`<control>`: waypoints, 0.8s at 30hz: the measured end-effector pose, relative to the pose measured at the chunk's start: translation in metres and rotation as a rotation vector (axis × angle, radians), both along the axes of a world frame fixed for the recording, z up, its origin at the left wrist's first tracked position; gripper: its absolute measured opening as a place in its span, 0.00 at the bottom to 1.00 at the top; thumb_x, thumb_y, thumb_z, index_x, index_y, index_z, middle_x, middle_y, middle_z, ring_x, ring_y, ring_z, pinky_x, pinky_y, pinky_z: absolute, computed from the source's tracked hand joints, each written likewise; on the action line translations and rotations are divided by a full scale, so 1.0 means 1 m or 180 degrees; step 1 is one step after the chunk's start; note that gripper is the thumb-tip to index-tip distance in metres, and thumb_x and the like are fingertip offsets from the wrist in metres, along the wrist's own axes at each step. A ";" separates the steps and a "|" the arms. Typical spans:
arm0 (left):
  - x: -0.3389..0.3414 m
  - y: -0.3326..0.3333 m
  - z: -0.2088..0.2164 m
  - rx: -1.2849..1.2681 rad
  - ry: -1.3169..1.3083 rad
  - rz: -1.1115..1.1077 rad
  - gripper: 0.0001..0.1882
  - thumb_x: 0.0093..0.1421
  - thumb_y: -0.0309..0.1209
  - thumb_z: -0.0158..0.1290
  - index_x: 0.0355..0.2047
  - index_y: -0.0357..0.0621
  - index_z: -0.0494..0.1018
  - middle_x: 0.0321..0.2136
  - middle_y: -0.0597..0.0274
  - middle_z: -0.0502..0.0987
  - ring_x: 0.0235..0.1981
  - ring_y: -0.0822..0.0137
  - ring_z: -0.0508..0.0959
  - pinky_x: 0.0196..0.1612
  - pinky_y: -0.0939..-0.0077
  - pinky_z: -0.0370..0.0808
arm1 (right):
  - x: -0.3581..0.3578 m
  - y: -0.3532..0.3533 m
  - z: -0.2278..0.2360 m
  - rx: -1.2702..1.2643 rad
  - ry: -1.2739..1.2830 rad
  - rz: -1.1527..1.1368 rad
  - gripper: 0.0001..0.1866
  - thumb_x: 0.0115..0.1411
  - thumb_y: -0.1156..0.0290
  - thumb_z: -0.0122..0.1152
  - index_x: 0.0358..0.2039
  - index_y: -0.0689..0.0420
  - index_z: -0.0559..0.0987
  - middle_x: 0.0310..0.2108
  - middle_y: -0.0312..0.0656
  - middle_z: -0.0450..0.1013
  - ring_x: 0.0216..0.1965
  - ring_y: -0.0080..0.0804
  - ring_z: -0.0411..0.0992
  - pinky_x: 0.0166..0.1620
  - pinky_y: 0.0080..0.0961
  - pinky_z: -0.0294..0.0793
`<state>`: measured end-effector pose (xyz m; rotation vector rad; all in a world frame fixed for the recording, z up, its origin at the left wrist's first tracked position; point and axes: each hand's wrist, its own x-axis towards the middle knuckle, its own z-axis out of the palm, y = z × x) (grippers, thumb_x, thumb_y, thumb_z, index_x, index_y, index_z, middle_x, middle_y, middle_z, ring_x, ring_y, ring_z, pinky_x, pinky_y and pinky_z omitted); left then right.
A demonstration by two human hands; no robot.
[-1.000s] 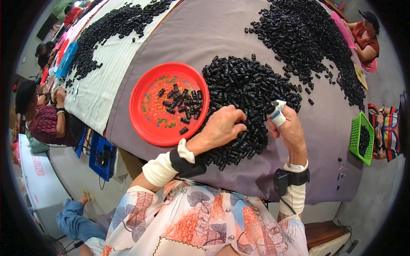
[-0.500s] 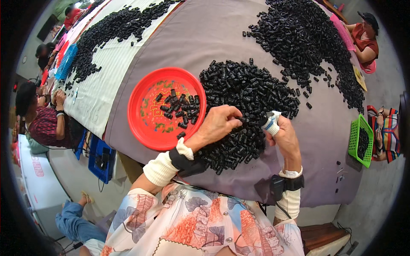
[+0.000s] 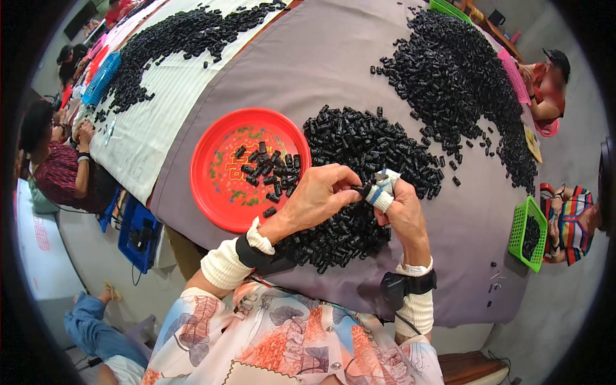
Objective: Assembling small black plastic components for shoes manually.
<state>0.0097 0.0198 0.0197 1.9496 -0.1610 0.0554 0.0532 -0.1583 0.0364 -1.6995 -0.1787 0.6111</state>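
Observation:
A heap of small black plastic pieces (image 3: 366,154) lies on the grey cloth in front of me. My left hand (image 3: 321,196) and my right hand (image 3: 401,208) meet above its near side, both pinching one small black piece (image 3: 362,190) between their fingertips. The right forefinger and thumb are wrapped in white tape. A round red tray (image 3: 221,192) to the left of the heap holds several black pieces (image 3: 269,170).
A larger black heap (image 3: 462,77) covers the far right of the table, another (image 3: 173,45) lies on white cloth at the far left. Seated people work at the left and right edges. A green basket (image 3: 527,234) stands at the right, a blue crate (image 3: 138,231) below left.
Both hands have lifted off the heap and come together, fingertips now meeting on one piece. Before, the left hand lay flat on the pile.

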 end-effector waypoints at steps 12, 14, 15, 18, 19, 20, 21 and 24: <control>0.003 -0.008 0.000 -0.3523 0.1012 0.0054 0.12 0.59 0.27 0.50 0.43 0.35 0.71 0.30 0.64 0.74 0.29 0.76 0.74 0.33 0.84 0.73 | 0.000 0.013 0.005 0.0268 -0.0137 0.0051 0.08 0.57 0.66 0.56 0.29 0.58 0.73 0.13 0.29 0.64 0.12 0.14 0.59 0.15 0.12 0.55; 0.003 -0.003 0.002 -0.3599 0.0979 -0.0018 0.12 0.60 0.27 0.49 0.43 0.35 0.71 0.30 0.64 0.74 0.29 0.76 0.74 0.34 0.83 0.73 | 0.002 0.014 0.008 0.0419 -0.0167 0.0058 0.08 0.57 0.66 0.57 0.29 0.58 0.73 0.14 0.29 0.65 0.12 0.13 0.59 0.15 0.12 0.55; 0.003 -0.002 0.002 -0.3676 0.0968 -0.0091 0.12 0.60 0.27 0.48 0.43 0.35 0.70 0.30 0.64 0.74 0.29 0.75 0.74 0.35 0.82 0.73 | 0.002 0.013 0.009 0.0414 -0.0173 0.0067 0.08 0.57 0.66 0.57 0.29 0.58 0.73 0.14 0.29 0.65 0.12 0.13 0.59 0.15 0.12 0.55; 0.007 0.002 0.003 -0.3909 0.1010 -0.0164 0.12 0.60 0.27 0.48 0.43 0.35 0.70 0.31 0.64 0.74 0.30 0.75 0.74 0.36 0.80 0.73 | 0.002 0.012 0.015 0.0375 -0.0077 0.0005 0.10 0.54 0.65 0.60 0.28 0.58 0.73 0.15 0.28 0.65 0.12 0.13 0.60 0.15 0.12 0.55; 0.007 0.002 0.006 -0.3993 0.1053 -0.0166 0.12 0.60 0.28 0.48 0.42 0.36 0.71 0.31 0.63 0.74 0.31 0.74 0.74 0.37 0.79 0.73 | 0.002 0.011 0.017 0.0256 -0.0115 0.0100 0.11 0.53 0.64 0.62 0.28 0.58 0.73 0.15 0.28 0.65 0.12 0.13 0.60 0.15 0.12 0.55; 0.007 0.002 0.007 -0.3998 0.1060 -0.0170 0.12 0.60 0.28 0.48 0.42 0.36 0.71 0.31 0.63 0.74 0.31 0.74 0.74 0.37 0.79 0.73 | 0.001 0.010 0.019 0.0136 -0.0152 0.0194 0.13 0.51 0.63 0.64 0.28 0.57 0.73 0.15 0.28 0.65 0.12 0.12 0.60 0.15 0.12 0.56; 0.008 0.002 0.007 -0.4042 0.1076 -0.0232 0.12 0.60 0.28 0.49 0.42 0.36 0.70 0.31 0.63 0.74 0.31 0.74 0.74 0.38 0.79 0.73 | 0.001 0.011 0.021 0.0135 -0.0144 0.0191 0.13 0.51 0.63 0.64 0.28 0.57 0.73 0.15 0.28 0.65 0.12 0.12 0.60 0.15 0.12 0.56; 0.008 0.004 0.008 -0.4104 0.1105 -0.0318 0.12 0.60 0.27 0.48 0.42 0.36 0.70 0.32 0.62 0.74 0.33 0.73 0.74 0.40 0.77 0.73 | 0.004 0.014 0.026 0.0051 -0.0146 0.0320 0.15 0.48 0.62 0.67 0.28 0.57 0.73 0.16 0.28 0.65 0.12 0.12 0.60 0.15 0.11 0.57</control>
